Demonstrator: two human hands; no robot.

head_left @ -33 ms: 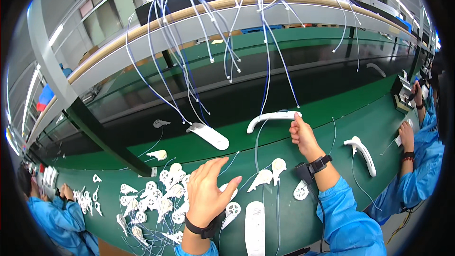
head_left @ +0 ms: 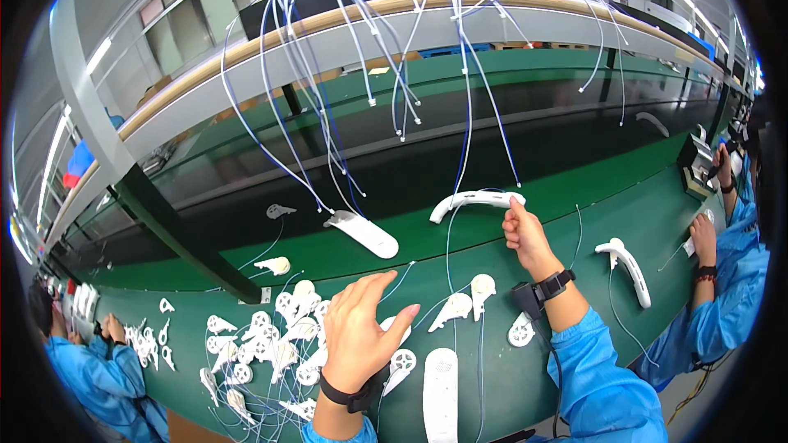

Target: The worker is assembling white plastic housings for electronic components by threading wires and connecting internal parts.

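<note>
My right hand [head_left: 528, 236] pinches the right end of a curved white plastic shell [head_left: 472, 198], which it holds up at the far side of the bench; a thin wire hangs below the shell. My left hand [head_left: 361, 330] hovers nearer to me, fingers stretched and thumb apart, holding nothing. Beside it, on the left, spreads a heap of small white wheel-shaped parts [head_left: 283, 351] with thin wires. A long white shell [head_left: 365, 235] lies beyond my left hand. Another long shell [head_left: 441, 394] lies between my forearms, and two wired white parts [head_left: 483, 285] lie beyond it.
Bundles of white and blue wires [head_left: 464, 66] hang from the overhead rail [head_left: 525, 12]. A dark post [head_left: 185, 234] rises at the left. People work at both sides, with a sleeve [head_left: 726, 279] on the right. A curved shell [head_left: 632, 275] with a wire lies near that person.
The curved white shell in my right hand has turned slightly, showing more of its broad face. My hands stay almost in place.
</note>
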